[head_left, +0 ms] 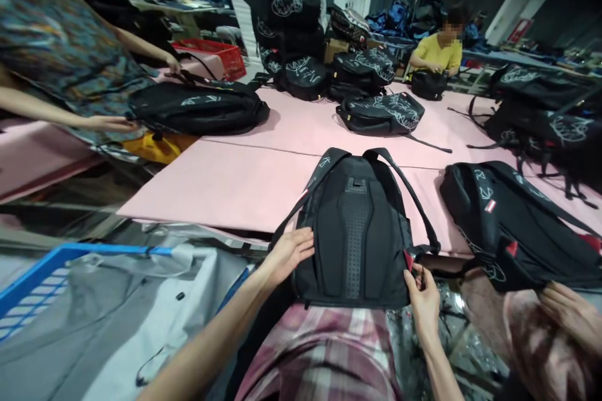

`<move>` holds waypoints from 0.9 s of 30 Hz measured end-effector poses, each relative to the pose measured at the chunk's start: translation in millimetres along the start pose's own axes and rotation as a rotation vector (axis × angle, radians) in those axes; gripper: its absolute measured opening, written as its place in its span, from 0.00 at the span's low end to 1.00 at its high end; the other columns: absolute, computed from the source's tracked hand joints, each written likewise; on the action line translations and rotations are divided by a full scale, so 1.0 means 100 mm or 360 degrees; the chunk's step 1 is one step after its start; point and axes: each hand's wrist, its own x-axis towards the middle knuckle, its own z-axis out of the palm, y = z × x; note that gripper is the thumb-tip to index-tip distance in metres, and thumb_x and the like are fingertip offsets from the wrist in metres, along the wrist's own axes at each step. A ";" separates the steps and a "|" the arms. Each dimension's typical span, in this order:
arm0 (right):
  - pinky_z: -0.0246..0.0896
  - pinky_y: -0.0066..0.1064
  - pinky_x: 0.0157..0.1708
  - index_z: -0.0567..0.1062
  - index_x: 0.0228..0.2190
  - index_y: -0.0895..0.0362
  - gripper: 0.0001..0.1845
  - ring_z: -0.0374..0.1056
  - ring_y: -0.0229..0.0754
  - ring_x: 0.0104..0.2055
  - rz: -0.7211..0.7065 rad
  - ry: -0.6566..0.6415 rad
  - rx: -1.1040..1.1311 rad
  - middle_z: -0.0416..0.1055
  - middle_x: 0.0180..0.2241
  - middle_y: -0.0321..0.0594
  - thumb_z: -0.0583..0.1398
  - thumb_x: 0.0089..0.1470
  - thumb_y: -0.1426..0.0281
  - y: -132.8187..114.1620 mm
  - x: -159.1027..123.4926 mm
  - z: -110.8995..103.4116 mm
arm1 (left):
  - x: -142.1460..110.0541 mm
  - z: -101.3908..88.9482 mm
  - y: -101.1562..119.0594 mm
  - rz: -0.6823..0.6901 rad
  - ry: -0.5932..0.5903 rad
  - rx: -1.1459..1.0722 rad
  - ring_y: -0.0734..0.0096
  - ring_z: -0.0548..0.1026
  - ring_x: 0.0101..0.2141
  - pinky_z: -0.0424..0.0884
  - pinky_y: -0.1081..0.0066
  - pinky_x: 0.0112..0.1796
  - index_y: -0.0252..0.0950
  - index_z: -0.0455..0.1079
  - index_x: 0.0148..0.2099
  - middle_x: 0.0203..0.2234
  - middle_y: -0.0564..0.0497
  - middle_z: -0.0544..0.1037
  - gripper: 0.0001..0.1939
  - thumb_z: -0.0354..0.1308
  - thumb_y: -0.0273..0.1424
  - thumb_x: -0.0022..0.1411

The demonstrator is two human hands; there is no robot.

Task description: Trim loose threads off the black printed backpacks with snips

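Note:
A black backpack (pixel 355 232) leans on the table's near edge in front of me, its padded back panel facing up and its shoulder straps toward the far side. My left hand (pixel 289 254) lies against the backpack's left side, fingers stretched out and touching the panel. At the lower right corner, beside a small red tab (pixel 408 260), the fingers of my right hand (pixel 423 291) are closed in a pinch. Something small and dark shows between them, too small to name.
Pink-covered table (pixel 226 178) spans ahead, with another backpack (pixel 385 114) and stacked bags (pixel 291 31). Co-workers handle a bag (pixel 202 106) at left, one (pixel 427 83) at the far side, and one (pixel 517 219) at right. A blue crate (pixel 42 269) with grey fabric stands lower left.

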 end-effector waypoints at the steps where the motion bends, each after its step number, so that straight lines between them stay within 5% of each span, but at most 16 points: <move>1: 0.51 0.27 0.26 0.72 0.40 0.59 0.25 0.54 0.36 0.24 -0.0006 0.0019 -0.0021 0.57 0.21 0.30 0.59 0.45 0.54 0.00 0.00 -0.01 | -0.06 -0.01 -0.06 -0.0083 -0.0115 0.0002 0.69 0.76 0.32 0.72 0.71 0.34 0.30 0.67 0.36 0.31 0.45 0.76 0.05 0.57 0.21 0.55; 4: 0.49 0.26 0.25 0.72 0.39 0.60 0.25 0.51 0.35 0.23 -0.0004 0.0073 -0.0072 0.54 0.21 0.30 0.58 0.45 0.54 -0.02 0.00 -0.05 | -0.20 -0.01 -0.23 -0.0308 -0.0399 -0.0012 0.66 0.76 0.36 0.71 0.68 0.39 0.31 0.68 0.34 0.32 0.44 0.77 0.07 0.62 0.25 0.51; 11: 0.51 0.26 0.26 0.72 0.38 0.60 0.26 0.54 0.36 0.24 0.0054 -0.0019 -0.0123 0.60 0.23 0.32 0.59 0.44 0.52 0.01 -0.07 0.05 | -0.03 -0.07 -0.21 -0.0121 -0.0563 -0.0172 0.63 0.73 0.43 0.67 0.66 0.45 0.36 0.65 0.49 0.43 0.44 0.75 0.21 0.62 0.29 0.51; 15: 0.53 0.27 0.28 0.72 0.39 0.60 0.27 0.56 0.37 0.26 0.0101 0.0028 -0.0121 0.62 0.24 0.33 0.60 0.42 0.53 0.05 -0.08 0.08 | -0.01 -0.23 -0.15 0.0047 -0.0562 0.0742 0.65 0.75 0.36 0.69 0.68 0.36 0.36 0.66 0.47 0.35 0.45 0.76 0.15 0.55 0.33 0.56; 18: 0.52 0.27 0.28 0.72 0.37 0.60 0.26 0.55 0.36 0.25 0.0141 0.0065 -0.0146 0.59 0.22 0.31 0.61 0.41 0.53 0.08 -0.07 0.09 | 0.02 -0.30 0.00 0.0316 -0.0271 0.1910 0.63 0.75 0.27 0.67 0.68 0.32 0.33 0.70 0.38 0.24 0.46 0.75 0.13 0.48 0.35 0.61; 20: 0.51 0.26 0.26 0.72 0.37 0.59 0.26 0.53 0.35 0.23 0.0155 0.0112 -0.0139 0.56 0.20 0.29 0.61 0.41 0.53 0.09 -0.06 0.11 | 0.11 -0.30 0.13 0.0593 0.0019 0.2414 0.61 0.75 0.30 0.66 0.67 0.34 0.35 0.70 0.45 0.29 0.43 0.76 0.16 0.44 0.33 0.63; 23: 0.48 0.26 0.24 0.73 0.37 0.59 0.27 0.49 0.34 0.21 0.0168 0.0177 -0.0122 0.51 0.18 0.27 0.61 0.40 0.52 0.09 -0.08 0.16 | 0.37 -0.27 0.36 0.0831 0.0206 0.2653 0.62 0.75 0.35 0.66 0.69 0.34 0.42 0.56 0.61 0.38 0.43 0.76 0.23 0.42 0.27 0.63; 27: 0.48 0.26 0.23 0.72 0.35 0.60 0.27 0.49 0.33 0.21 0.0174 0.0211 -0.0103 0.52 0.18 0.27 0.61 0.39 0.52 0.10 -0.09 0.21 | 0.70 -0.30 0.58 0.0600 -0.0063 0.2551 0.70 0.74 0.29 0.65 0.74 0.32 0.43 0.61 0.58 0.30 0.49 0.77 0.26 0.43 0.23 0.58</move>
